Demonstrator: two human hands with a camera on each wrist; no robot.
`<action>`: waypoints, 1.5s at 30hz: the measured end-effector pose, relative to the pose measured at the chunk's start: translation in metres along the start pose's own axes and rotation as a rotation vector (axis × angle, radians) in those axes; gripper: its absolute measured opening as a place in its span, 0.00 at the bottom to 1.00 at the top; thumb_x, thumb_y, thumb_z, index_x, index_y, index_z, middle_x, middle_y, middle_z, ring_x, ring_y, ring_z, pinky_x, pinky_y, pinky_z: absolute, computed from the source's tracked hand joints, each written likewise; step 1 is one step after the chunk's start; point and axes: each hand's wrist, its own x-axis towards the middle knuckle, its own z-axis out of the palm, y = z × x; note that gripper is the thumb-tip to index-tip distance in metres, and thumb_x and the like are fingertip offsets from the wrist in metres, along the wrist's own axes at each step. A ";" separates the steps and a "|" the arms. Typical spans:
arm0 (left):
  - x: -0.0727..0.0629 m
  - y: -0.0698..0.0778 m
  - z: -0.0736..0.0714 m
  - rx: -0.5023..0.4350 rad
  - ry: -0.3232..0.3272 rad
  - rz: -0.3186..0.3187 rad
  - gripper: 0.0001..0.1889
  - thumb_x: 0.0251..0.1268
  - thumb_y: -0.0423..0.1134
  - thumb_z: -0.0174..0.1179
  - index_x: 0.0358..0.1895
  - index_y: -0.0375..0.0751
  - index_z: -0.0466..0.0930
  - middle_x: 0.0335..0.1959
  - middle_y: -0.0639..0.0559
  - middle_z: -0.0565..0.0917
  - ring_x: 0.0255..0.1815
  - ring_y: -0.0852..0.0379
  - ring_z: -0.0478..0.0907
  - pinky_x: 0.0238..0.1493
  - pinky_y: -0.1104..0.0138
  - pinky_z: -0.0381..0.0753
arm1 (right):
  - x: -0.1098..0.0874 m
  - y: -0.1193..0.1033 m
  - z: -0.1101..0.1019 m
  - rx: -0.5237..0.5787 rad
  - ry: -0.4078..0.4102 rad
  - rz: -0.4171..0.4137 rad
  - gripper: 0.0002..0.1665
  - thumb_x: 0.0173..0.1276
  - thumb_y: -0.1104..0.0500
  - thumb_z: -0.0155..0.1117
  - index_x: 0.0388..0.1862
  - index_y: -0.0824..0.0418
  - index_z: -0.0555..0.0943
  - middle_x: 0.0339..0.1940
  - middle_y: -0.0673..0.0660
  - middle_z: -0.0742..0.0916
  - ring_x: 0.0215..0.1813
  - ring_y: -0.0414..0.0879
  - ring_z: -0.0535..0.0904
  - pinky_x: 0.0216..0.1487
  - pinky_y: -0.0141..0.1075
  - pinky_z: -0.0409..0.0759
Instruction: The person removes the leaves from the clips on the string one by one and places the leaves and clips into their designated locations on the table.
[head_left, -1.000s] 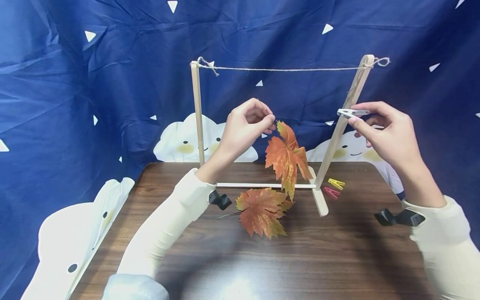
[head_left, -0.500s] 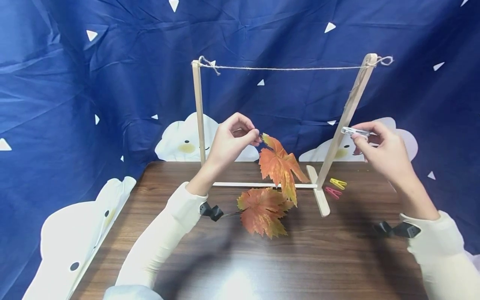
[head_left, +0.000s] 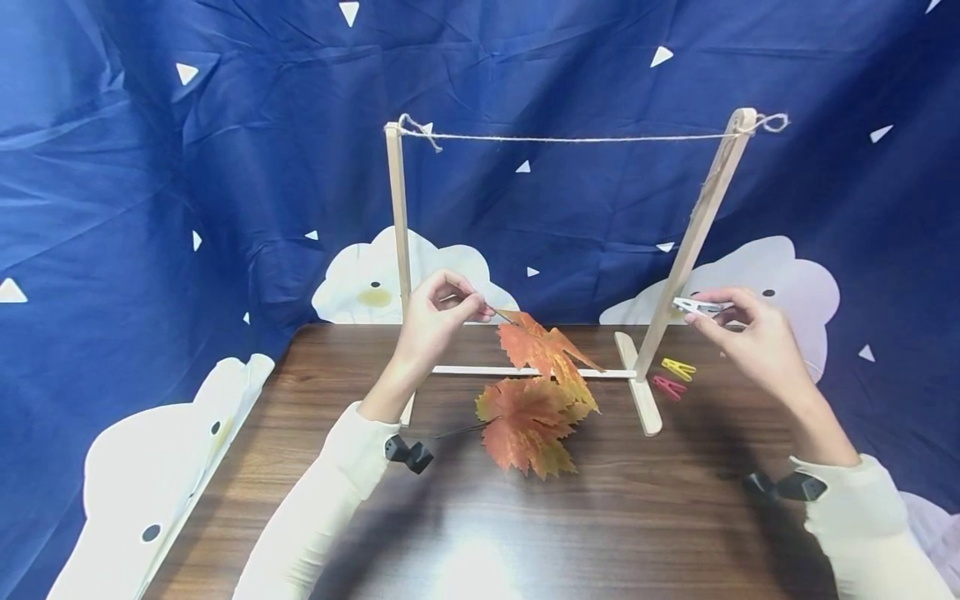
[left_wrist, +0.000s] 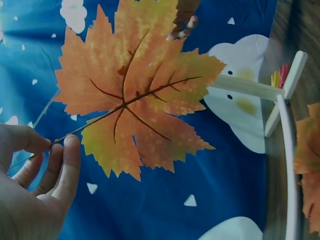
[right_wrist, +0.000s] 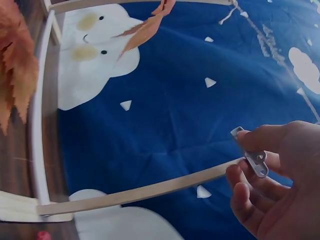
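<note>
My left hand [head_left: 441,321] pinches the thin stem of an orange and yellow artificial maple leaf [left_wrist: 135,95], raised over the table in front of the wooden frame. In the head view this leaf overlaps a second maple leaf [head_left: 525,425] that lies on the table, its stem pointing left. My right hand [head_left: 753,337] is beside the frame's right post and pinches a white clothespin [head_left: 697,306] between thumb and fingers. The right wrist view shows the same clothespin [right_wrist: 252,155] at the fingertips, apart from the string.
A wooden frame [head_left: 686,258] stands on the brown table [head_left: 637,517], with a string [head_left: 562,138] tied between its post tops. A yellow clothespin [head_left: 678,369] and a pink clothespin [head_left: 669,387] lie right of its base. Behind hangs a blue cloth [head_left: 480,67].
Both hands have come down, the left also moving leftward with its leaf and the right still holding the white clothespin. The held leaf has tilted flatter. The leaf on the table stays put.
</note>
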 end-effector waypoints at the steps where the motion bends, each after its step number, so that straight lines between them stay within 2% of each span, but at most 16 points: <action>1: -0.002 -0.003 -0.002 -0.003 0.004 -0.003 0.09 0.68 0.20 0.60 0.39 0.37 0.76 0.33 0.50 0.86 0.34 0.58 0.91 0.46 0.62 0.93 | -0.002 0.004 0.002 -0.001 0.006 -0.009 0.17 0.68 0.66 0.75 0.55 0.67 0.86 0.39 0.31 0.82 0.32 0.20 0.78 0.27 0.19 0.76; 3: -0.006 -0.008 -0.006 -0.011 0.012 -0.007 0.09 0.68 0.20 0.60 0.39 0.38 0.76 0.33 0.50 0.86 0.34 0.58 0.91 0.46 0.63 0.92 | -0.006 0.013 0.006 -0.007 0.017 -0.026 0.17 0.66 0.68 0.76 0.54 0.68 0.87 0.43 0.37 0.80 0.35 0.19 0.78 0.32 0.16 0.75; 7: -0.014 -0.017 -0.014 -0.020 0.029 -0.008 0.09 0.68 0.20 0.60 0.39 0.38 0.76 0.33 0.50 0.87 0.34 0.58 0.91 0.46 0.64 0.92 | -0.013 0.031 0.011 -0.030 0.013 -0.012 0.17 0.66 0.68 0.77 0.53 0.67 0.87 0.45 0.38 0.79 0.38 0.20 0.76 0.39 0.13 0.73; 11: -0.021 -0.028 -0.021 -0.033 0.053 -0.011 0.09 0.69 0.19 0.60 0.39 0.37 0.76 0.32 0.49 0.88 0.34 0.57 0.91 0.46 0.65 0.92 | -0.018 0.045 0.014 -0.042 -0.006 0.017 0.17 0.66 0.67 0.77 0.54 0.67 0.87 0.45 0.43 0.80 0.36 0.21 0.76 0.38 0.14 0.74; 18: -0.030 -0.054 -0.031 -0.033 0.103 -0.020 0.08 0.68 0.19 0.61 0.40 0.35 0.76 0.31 0.49 0.89 0.34 0.56 0.91 0.46 0.63 0.92 | -0.028 0.068 0.020 -0.088 -0.027 0.092 0.18 0.68 0.64 0.76 0.55 0.68 0.85 0.49 0.62 0.83 0.36 0.21 0.74 0.38 0.16 0.71; 23: -0.038 -0.071 -0.036 -0.032 0.119 -0.021 0.06 0.67 0.19 0.62 0.41 0.30 0.76 0.32 0.50 0.89 0.35 0.54 0.92 0.47 0.61 0.92 | -0.033 0.084 0.022 -0.132 -0.037 0.122 0.18 0.69 0.62 0.76 0.54 0.68 0.85 0.50 0.68 0.83 0.35 0.21 0.71 0.36 0.18 0.70; 31: -0.053 -0.098 -0.039 -0.033 0.076 -0.019 0.07 0.67 0.17 0.60 0.41 0.20 0.71 0.36 0.48 0.87 0.36 0.56 0.91 0.47 0.64 0.92 | -0.041 0.112 0.024 -0.204 -0.049 0.169 0.18 0.68 0.61 0.77 0.54 0.67 0.86 0.51 0.71 0.85 0.33 0.17 0.68 0.34 0.22 0.68; 40: -0.070 -0.125 -0.043 0.010 0.030 -0.086 0.08 0.66 0.17 0.61 0.41 0.19 0.71 0.41 0.29 0.85 0.38 0.54 0.92 0.49 0.60 0.92 | -0.048 0.143 0.026 -0.237 -0.089 0.260 0.20 0.71 0.57 0.75 0.55 0.68 0.85 0.54 0.75 0.86 0.34 0.18 0.68 0.38 0.37 0.74; 45: -0.076 -0.138 -0.045 0.038 0.010 -0.116 0.07 0.65 0.16 0.60 0.38 0.20 0.70 0.40 0.27 0.85 0.40 0.52 0.92 0.49 0.59 0.92 | -0.051 0.154 0.027 -0.249 -0.096 0.264 0.19 0.70 0.57 0.76 0.54 0.67 0.85 0.51 0.75 0.88 0.33 0.20 0.70 0.37 0.36 0.74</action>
